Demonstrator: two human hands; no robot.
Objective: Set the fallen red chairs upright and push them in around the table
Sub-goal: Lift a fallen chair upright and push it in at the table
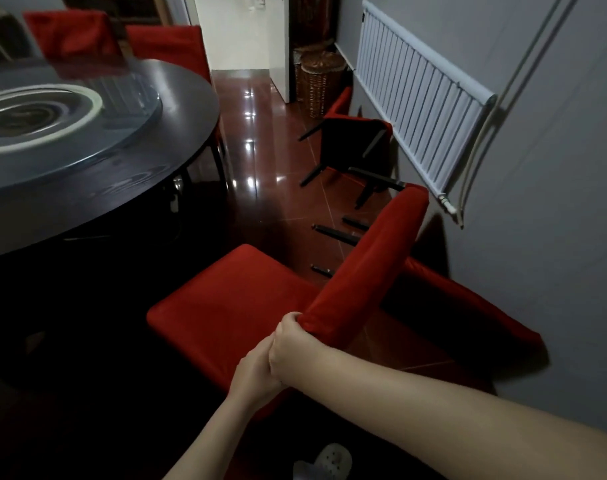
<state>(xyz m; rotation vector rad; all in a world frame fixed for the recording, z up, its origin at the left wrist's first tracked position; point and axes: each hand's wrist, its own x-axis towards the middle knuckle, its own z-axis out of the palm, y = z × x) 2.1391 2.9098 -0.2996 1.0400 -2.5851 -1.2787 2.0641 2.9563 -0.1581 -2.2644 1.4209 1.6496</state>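
Between worktop (191,133) and wall, near chair (225,306) sits seat-up, seat toward the worktop; its backrest rail (367,258) runs from the hands away and rightward toward the radiator (423,98); right hand (291,341) grips the rail's near end, fingers curled over the fabric; left hand (257,372) presses against it just below, own grip hidden, cannot tell; worktop lies left and ahead, so the push likely goes across the rail; second chair (468,306) and far chair (354,140) lie fallen along the wall.

The right hand (290,344) and left hand (255,375), touching, grip the back corner of an upright red chair (232,306) near the round bench (198,109). 2 others lie along the wall: the nearer fallen chair (468,306) and the farther fallen chair (357,143).
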